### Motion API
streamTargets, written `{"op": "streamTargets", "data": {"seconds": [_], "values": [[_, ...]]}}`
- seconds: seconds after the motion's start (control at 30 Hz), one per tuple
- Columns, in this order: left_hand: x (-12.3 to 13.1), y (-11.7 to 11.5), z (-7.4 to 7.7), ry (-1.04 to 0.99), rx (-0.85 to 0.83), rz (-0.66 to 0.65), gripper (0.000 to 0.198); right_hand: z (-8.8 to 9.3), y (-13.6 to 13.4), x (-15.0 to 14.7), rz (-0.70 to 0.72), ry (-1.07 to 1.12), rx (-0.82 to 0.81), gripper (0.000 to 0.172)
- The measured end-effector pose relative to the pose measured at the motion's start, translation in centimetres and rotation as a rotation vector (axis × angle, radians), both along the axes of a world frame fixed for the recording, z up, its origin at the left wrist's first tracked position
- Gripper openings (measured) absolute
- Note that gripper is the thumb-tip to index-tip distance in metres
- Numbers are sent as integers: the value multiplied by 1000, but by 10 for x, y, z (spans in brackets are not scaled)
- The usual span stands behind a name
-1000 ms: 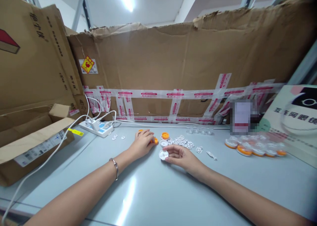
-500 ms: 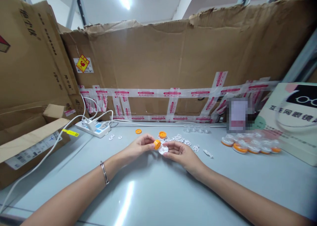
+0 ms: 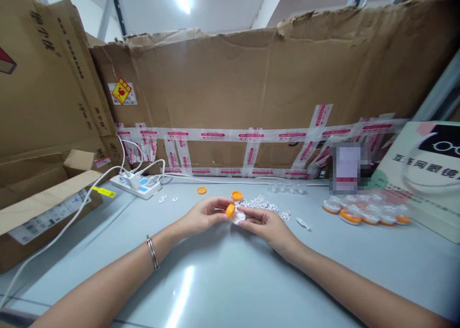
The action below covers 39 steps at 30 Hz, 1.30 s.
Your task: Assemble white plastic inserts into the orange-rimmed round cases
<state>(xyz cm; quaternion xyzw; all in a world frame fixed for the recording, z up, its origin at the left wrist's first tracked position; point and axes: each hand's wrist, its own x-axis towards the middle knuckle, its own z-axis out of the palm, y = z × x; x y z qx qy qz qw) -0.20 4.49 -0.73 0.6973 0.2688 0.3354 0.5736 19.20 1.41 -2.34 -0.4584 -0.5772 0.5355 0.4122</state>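
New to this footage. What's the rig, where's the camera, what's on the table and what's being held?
There's no machine here: these are a person's two bare hands, seen by one head-worn camera looking forward and down.

The left hand grips an orange round piece; the right hand grips a white round piece. The two pieces are close together; whether they touch is hard to tell.

Beyond the hands on the grey table are an orange disc, another orange piece and a pile of small white parts. At right is a cluster of round pieces, with orange and clear parts. A power strip lies toward the back left.
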Motion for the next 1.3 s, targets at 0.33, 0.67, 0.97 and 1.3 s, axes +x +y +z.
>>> {"op": "streamTargets", "data": {"seconds": [0.33, 0.67, 0.97, 1.3], "values": [[-1, -10, 4, 266, 517, 3, 29, -4, 0, 0, 93, 35, 38, 46], [-1, -16, 6, 422, 788, -13, 31, -10, 1, -4, 11, 194, -16, 52], [-2, -14, 1, 374, 633, 71, 27, -3, -2, -5, 59, 142, -51, 47], [5, -14, 2, 286, 352, 147, 16, -3, -4, -3, 164, 293, -197, 44]]}}
